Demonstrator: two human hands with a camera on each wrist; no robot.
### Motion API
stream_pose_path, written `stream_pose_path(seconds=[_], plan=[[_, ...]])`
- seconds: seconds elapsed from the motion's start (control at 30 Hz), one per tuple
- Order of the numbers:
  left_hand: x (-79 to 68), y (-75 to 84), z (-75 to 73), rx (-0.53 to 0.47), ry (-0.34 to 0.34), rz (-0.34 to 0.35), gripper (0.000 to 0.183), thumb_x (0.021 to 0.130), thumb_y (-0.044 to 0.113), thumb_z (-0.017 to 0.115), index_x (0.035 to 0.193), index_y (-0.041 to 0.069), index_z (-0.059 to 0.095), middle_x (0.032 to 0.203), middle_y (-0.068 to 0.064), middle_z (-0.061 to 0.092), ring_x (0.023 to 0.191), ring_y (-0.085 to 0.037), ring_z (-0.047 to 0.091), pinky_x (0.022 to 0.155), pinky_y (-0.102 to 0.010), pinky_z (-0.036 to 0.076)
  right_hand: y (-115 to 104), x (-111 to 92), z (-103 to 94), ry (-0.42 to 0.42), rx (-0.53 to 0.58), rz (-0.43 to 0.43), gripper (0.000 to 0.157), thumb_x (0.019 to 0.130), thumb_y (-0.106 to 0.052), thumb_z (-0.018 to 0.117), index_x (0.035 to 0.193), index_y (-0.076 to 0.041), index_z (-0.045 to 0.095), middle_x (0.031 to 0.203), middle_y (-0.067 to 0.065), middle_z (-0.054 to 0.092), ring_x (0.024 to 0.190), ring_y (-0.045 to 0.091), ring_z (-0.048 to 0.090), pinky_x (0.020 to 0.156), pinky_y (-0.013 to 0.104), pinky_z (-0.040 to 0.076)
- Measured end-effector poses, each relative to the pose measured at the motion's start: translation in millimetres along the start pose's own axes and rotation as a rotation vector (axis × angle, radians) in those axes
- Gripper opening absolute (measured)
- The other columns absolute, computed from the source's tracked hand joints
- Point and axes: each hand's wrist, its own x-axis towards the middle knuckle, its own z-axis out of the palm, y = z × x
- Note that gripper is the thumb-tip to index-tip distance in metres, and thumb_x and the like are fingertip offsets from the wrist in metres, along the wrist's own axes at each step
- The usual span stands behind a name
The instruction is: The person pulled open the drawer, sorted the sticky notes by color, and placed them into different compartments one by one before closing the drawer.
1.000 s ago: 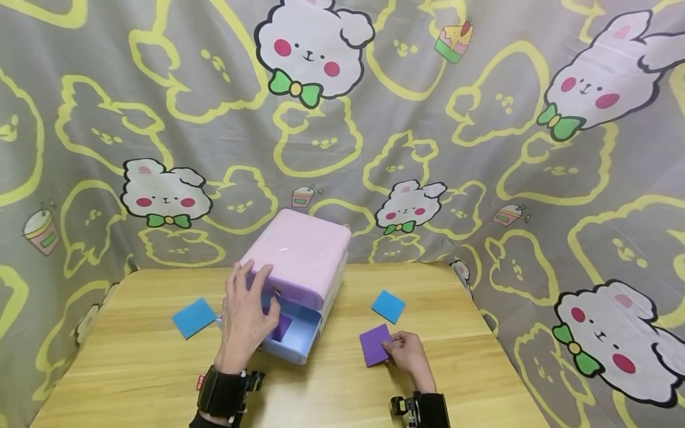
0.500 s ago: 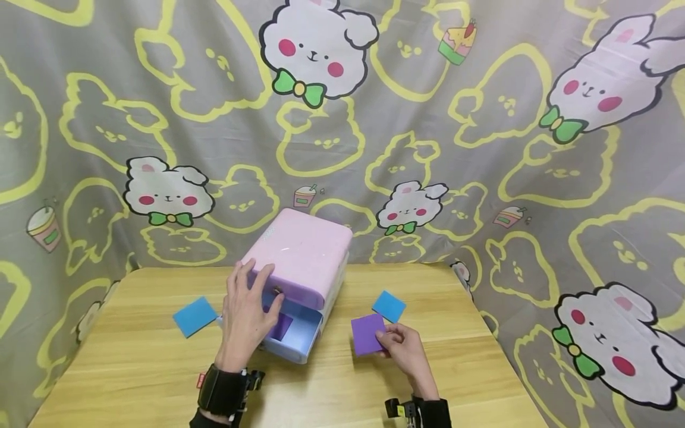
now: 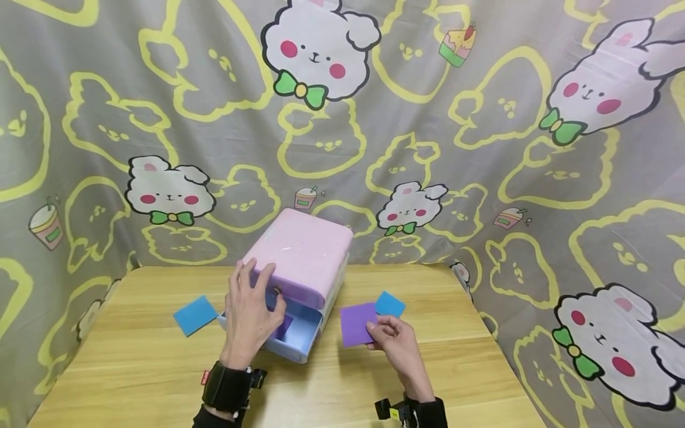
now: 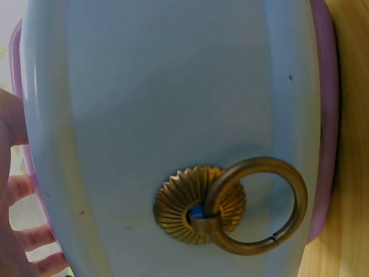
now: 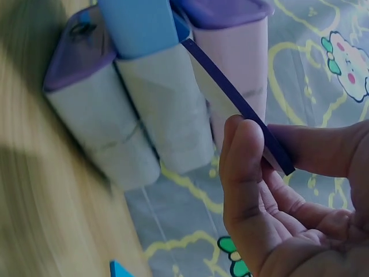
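Observation:
My right hand (image 3: 395,340) pinches a thin purple square tile (image 3: 357,326) between thumb and fingers, above the table just right of a small drawer cabinet (image 3: 302,249). The right wrist view shows this tile edge-on, with a purple edge (image 5: 242,107) and a whitish face. The cabinet's light blue middle drawer (image 3: 307,336) is pulled out, and another purple tile (image 3: 288,326) lies in it, partly hidden by my left hand (image 3: 248,321). That hand's fingers touch the pink top's front edge, thumb over the drawer. A brass ring pull (image 4: 253,248) hangs on the drawer front (image 4: 173,104).
One blue square tile (image 3: 195,315) lies on the wooden table (image 3: 139,356) left of the cabinet. Another blue tile (image 3: 390,304) lies to the right, behind the held one. A patterned grey curtain (image 3: 332,154) encloses the back and sides.
My right hand has lifted the purple tile and carried it left, towards the open drawer. My left hand stays at the cabinet's front edge.

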Motion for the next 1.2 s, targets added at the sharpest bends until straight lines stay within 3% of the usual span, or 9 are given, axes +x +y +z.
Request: stream_pose_path(seconds=[0.33,0.63,0.97,1.2], plan=[[0.0,-0.9,1.6,0.016,0.021,0.024,0.062,0.077,0.026,0.074,0.136,0.014,0.058,0.149,-0.024,0.046,0.143,-0.05,0.035,0.092,-0.071,0.048,-9.5,-6.8,13.7,-0.071,0.039,0.004,0.035,0.093,-0.014,0.073,0.119,0.007,0.062,0.099,0.016,0.075,0.081,0.019,0.074,0.069,0.029,0.061],[-2.6,-5.7,1.8,0.03,0.046,0.068,0.065,0.074,0.025,0.073,0.136,0.014,0.06,0.148,-0.024,0.048,0.141,-0.051,0.039,0.076,-0.067,0.054,-16.3,-15.7,25.1,-0.143,0.066,-0.003,0.036,0.093,-0.016,0.073,0.116,0.009,0.061,0.094,0.011,0.075,0.079,0.017,0.073,0.069,0.029,0.061],[-3.5,-6.3,-2.1,0.02,0.028,0.06,0.065,0.076,0.022,0.073,0.139,0.015,0.058,0.15,-0.024,0.046,0.142,-0.05,0.037,0.078,-0.069,0.053,-24.8,-21.0,40.1,-0.203,0.098,-0.037,0.038,0.092,-0.014,0.074,0.116,0.013,0.06,0.085,0.004,0.07,0.073,0.013,0.07,0.066,0.026,0.06],[-2.3,-5.9,-4.6,0.005,0.036,0.049,0.061,0.08,0.014,0.075,0.138,0.015,0.059,0.15,-0.024,0.047,0.142,-0.05,0.037,0.082,-0.072,0.051,-29.7,-19.2,50.5,-0.255,0.081,-0.094,0.038,0.093,-0.012,0.073,0.119,0.013,0.06,0.098,0.019,0.072,0.075,0.012,0.073,0.069,0.026,0.062]])
